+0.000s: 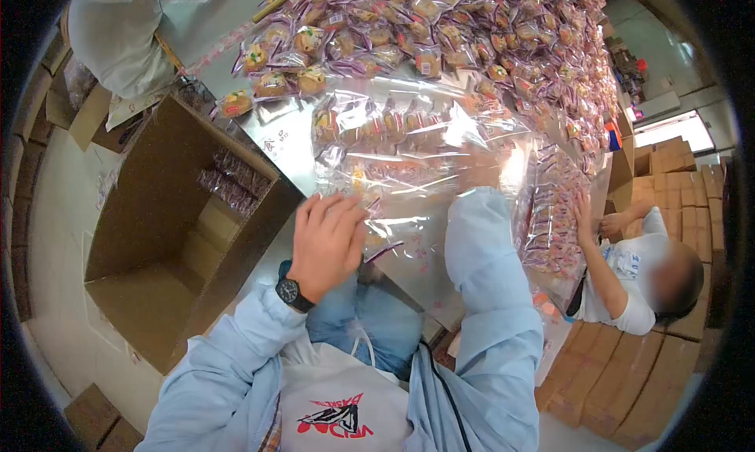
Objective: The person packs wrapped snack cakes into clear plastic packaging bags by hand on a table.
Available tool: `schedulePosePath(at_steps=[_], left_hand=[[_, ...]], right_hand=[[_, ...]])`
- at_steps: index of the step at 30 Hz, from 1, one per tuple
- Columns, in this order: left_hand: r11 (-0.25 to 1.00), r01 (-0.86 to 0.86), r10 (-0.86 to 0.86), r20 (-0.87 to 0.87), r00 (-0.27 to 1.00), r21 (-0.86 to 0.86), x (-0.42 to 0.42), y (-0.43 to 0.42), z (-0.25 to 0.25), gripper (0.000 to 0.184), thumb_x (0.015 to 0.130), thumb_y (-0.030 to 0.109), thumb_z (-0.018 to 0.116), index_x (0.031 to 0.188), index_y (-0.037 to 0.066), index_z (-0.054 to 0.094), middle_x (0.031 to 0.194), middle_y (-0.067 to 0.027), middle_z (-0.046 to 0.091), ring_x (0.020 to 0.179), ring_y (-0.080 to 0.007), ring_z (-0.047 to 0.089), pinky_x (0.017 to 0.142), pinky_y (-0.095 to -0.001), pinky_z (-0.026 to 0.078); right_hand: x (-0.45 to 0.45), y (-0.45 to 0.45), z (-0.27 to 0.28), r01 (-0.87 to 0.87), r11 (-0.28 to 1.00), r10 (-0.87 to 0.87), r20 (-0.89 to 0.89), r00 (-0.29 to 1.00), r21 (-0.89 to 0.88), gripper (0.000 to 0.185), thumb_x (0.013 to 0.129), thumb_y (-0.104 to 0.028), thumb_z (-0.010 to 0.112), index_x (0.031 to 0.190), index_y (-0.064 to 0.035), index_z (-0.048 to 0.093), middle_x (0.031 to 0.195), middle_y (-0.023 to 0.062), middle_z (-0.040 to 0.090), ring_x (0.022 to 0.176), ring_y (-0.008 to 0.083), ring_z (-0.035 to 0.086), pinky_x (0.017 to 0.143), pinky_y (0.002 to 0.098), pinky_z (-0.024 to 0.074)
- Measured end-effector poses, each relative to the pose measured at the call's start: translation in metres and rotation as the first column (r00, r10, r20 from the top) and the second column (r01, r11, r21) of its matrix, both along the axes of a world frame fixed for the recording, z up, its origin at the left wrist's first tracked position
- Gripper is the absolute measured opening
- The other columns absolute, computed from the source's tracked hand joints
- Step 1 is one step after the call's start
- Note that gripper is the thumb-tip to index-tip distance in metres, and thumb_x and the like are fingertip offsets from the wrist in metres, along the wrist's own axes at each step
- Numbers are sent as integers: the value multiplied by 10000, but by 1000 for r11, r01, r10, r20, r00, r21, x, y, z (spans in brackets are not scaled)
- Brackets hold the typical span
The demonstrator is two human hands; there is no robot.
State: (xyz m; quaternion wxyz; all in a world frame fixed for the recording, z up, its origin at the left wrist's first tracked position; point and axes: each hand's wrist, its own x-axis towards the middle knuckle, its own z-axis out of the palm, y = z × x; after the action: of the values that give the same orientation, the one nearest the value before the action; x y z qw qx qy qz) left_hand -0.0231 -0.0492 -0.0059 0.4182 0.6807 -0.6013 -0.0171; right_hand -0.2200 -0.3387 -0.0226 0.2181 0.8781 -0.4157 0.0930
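Plastic film in a wide clear bag (409, 189) lies on the surface (275, 137) in front of you, shiny with glare, with rows of small wrapped packets (385, 123) showing through its far part. Your left hand (326, 236), with a black watch (292, 294) at the wrist, is at the bag's near left edge, palm down, its fingers bent and a little apart. Its thumb is hidden, so you cannot tell whether it pinches the film. Your right sleeve (489, 244) reaches forward to the bag, and your right hand (477, 167) is blurred behind the glare; how far open it is, or what it holds, you cannot tell.

Beyond the bag, a large heap of wrapped buns (440, 27) spreads over the surface, with a yellow stick (285, 1) near its far left edge. To your left, beside the surface, an open cardboard box (157, 240) stands tilted in view, with some packets inside it. To your right, another person (629, 271) has a hand (583, 220) at the side of more packets in rows (553, 208) under clear film. Stacked cartons (621, 373) stand behind that person.
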Motion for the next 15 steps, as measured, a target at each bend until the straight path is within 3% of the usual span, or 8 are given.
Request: schedulePosePath(at_steps=[5, 6, 15], left_hand=[[997, 29, -28, -13, 1000, 66, -19, 7, 8, 313, 802, 68, 748, 1106, 99, 680, 1235, -97, 675, 1194, -343, 599, 1101, -564, 395], [997, 46, -46, -7, 999, 62, -19, 7, 1, 312, 797, 62, 749, 1100, 98, 681, 1232, -90, 673, 1196, -337, 599, 1100, -570, 396], [995, 91, -91, -5, 996, 30, 2, 0, 7, 253, 792, 15, 739, 1031, 89, 702, 1167, -76, 691, 1155, -295, 628, 1081, -524, 422]], right_hand=[[-2, -6, -7, 97, 995, -98, 48, 994, 18, 495, 878, -120, 654, 1365, -73, 577, 1488, 32, 586, 851, 322, 729, 815, 454, 588], [8, 7, 10, 181, 976, -183, 2, 983, 118, 528, 883, -66, 632, 1407, -93, 570, 1460, 56, 610, 954, 308, 712, 911, 435, 569], [20, 7, 4, -273, 961, 274, 17, 962, -51, 544, 879, -85, 647, 1417, -96, 572, 1483, 59, 592, 1048, 293, 678, 995, 440, 526]])
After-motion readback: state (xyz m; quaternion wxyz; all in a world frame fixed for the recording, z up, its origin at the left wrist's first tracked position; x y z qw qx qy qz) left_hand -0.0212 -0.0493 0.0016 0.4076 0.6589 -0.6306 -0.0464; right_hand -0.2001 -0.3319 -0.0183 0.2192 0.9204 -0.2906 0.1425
